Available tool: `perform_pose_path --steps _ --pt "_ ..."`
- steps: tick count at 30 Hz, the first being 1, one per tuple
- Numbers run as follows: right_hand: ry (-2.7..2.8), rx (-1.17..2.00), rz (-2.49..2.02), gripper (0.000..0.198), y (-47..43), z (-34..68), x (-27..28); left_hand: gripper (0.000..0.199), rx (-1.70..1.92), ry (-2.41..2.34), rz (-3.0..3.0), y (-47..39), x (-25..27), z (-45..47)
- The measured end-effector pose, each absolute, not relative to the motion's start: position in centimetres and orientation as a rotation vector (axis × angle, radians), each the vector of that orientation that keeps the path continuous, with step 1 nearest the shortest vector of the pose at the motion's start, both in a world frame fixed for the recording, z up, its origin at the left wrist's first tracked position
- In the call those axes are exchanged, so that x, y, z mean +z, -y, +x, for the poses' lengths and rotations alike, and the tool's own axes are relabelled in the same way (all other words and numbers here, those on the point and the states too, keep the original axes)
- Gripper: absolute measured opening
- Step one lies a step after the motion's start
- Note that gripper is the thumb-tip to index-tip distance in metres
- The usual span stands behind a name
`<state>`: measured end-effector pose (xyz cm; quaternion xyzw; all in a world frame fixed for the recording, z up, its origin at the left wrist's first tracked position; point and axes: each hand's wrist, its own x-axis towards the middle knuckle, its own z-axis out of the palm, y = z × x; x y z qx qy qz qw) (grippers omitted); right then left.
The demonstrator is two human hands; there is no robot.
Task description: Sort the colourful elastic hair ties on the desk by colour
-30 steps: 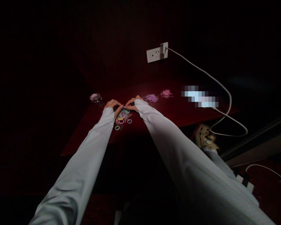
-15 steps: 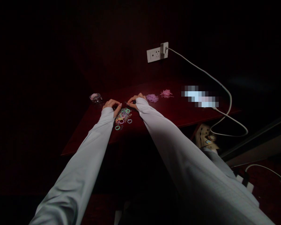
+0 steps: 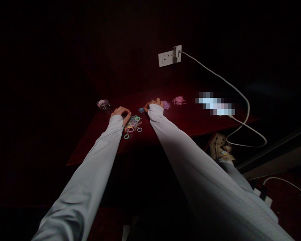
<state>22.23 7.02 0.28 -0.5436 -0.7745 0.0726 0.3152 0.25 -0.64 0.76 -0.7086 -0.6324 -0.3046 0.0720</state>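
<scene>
My left hand [image 3: 120,113] rests at the left edge of a mixed heap of small coloured hair ties and clips [image 3: 133,123]. Its thumb and forefinger curl together in a pinch; anything between them is too small to make out. My right hand [image 3: 154,103] is bent over the table between a small blue pile [image 3: 141,109] and a purple pile of thin strips [image 3: 167,105], partly covering the purple one. Its fingers are drawn together, and what they hold, if anything, is hidden. A pink pile of similar strips [image 3: 179,100] lies farther right.
A clear jar with pink contents [image 3: 103,103] stands left on the dark red table [image 3: 90,134]. A blurred-out bright device [image 3: 215,103] lies right, with a white cable [image 3: 223,78] running to a wall socket [image 3: 165,59]. A clog-shod foot [image 3: 219,147] shows below the table edge.
My right hand has moved right, from beside the mixed heap toward the purple pile, uncovering the small blue pile. My left hand stays almost in place, thumb and forefinger slightly closer.
</scene>
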Motion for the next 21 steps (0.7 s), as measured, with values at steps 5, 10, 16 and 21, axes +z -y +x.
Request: perform_pose_path --steps 5,10,16,21 --pt "1.97 0.236 -1.457 0.028 -7.1 22.1 0.2 0.019 -0.95 1.874 -2.12 1.4 1.0 0.6" --pt "1.874 0.349 -1.383 0.036 -6.8 21.9 0.6 0.019 -1.011 1.94 -2.013 1.9 1.6 0.6" --pt "2.061 0.644 -1.065 0.02 -7.1 21.3 0.0 0.02 -0.985 2.035 -1.919 1.7 1.9 0.6" --pt "2.125 0.697 -1.039 0.018 -7.4 21.0 0.0 0.019 -0.949 2.037 -1.971 1.9 1.9 0.6"
